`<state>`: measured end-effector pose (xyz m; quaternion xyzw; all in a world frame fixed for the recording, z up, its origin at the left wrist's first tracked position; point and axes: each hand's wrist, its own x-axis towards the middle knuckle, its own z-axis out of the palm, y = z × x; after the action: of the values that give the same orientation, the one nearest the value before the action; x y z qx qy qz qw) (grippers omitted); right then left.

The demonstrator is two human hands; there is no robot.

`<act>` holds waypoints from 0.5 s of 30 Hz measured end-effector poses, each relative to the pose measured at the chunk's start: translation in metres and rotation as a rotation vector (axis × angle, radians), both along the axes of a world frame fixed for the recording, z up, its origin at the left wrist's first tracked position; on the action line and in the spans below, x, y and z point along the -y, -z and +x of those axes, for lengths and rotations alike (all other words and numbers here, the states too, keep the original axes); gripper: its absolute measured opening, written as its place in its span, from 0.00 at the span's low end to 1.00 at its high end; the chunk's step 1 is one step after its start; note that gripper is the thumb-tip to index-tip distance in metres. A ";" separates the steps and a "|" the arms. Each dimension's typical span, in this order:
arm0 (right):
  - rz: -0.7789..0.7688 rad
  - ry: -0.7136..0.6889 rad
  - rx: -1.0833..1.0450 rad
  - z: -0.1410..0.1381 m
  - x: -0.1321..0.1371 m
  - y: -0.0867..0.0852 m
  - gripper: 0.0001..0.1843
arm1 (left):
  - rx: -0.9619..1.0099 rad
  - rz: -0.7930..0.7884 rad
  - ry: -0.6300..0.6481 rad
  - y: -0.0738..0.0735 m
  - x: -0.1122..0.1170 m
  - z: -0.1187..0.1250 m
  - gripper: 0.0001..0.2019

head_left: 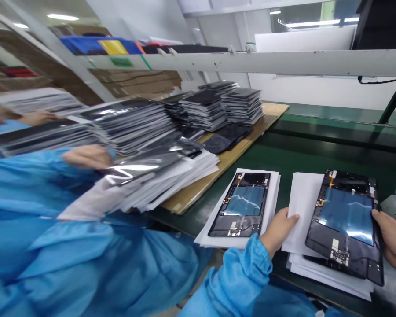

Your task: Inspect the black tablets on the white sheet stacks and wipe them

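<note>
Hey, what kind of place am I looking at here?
Probably an electronics assembly line. Tall stacks of dark panels sit on a green workbench, an opened tablet frame is held between the left hand and right hand, and a co-worker's blue sleeve shows alongside.

Long green workbench (pixel 317 152) w/ a cardboard sheet (pixel 218 169) laid on it. White shelf rail (pixel 251 61) runs overhead, coloured folders (pixel 99 46) and brown cartons (pixel 135 81) stacked up behind. White wall (pixel 317 92) at back. Ceiling strip lights (pixel 62 17) on left, more tubes (pixel 313 22) glowing top right.
</note>
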<state>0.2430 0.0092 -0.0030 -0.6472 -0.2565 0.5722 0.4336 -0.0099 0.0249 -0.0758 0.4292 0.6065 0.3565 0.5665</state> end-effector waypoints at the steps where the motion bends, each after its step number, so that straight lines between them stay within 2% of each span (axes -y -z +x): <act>1: -0.042 -0.028 -0.092 -0.006 -0.002 -0.002 0.19 | 0.093 -0.040 -0.005 -0.003 0.001 -0.002 0.17; 3: -0.110 -0.077 -0.241 -0.022 -0.007 0.002 0.18 | 0.289 -0.143 -0.014 -0.007 0.002 -0.005 0.17; 6: -0.103 -0.104 -0.274 -0.047 -0.020 0.022 0.13 | 0.475 -0.303 -0.049 -0.007 0.004 -0.009 0.18; 10: -0.116 -0.133 -0.267 -0.062 -0.036 0.049 0.11 | 0.553 -0.410 -0.075 0.003 0.005 -0.016 0.18; 15: -0.129 -0.208 -0.176 -0.059 -0.043 0.063 0.14 | 0.625 -0.469 -0.080 0.006 0.006 -0.021 0.17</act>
<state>0.1838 0.0527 -0.0657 -0.5911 -0.2456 0.6838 0.3503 -0.0310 0.0185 -0.0819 0.1350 0.4857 0.3437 0.7923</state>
